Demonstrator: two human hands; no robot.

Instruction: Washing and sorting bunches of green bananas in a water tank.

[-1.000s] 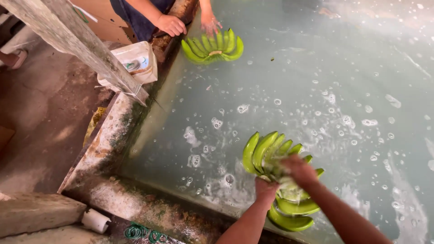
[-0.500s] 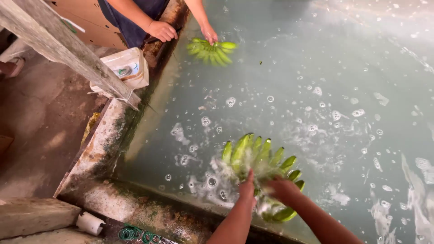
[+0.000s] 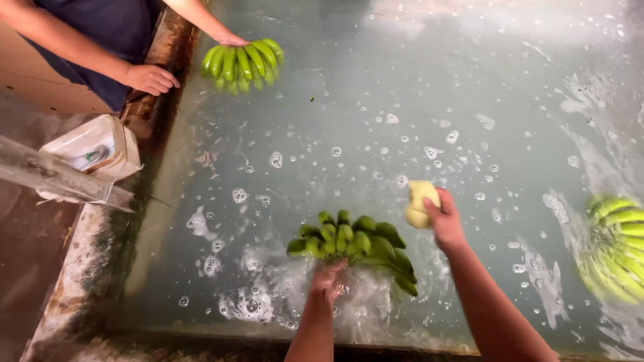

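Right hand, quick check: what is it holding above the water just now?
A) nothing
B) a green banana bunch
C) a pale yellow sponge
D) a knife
C: the right hand grips a pale yellow sponge just above the water, while the left hand holds the green banana bunch at the foamy surface.

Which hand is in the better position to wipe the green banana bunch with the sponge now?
Probably the right. The right hand already grips the yellow sponge just above the water, beside the green banana bunch. The left hand is busy holding that bunch from below in the wash tank.
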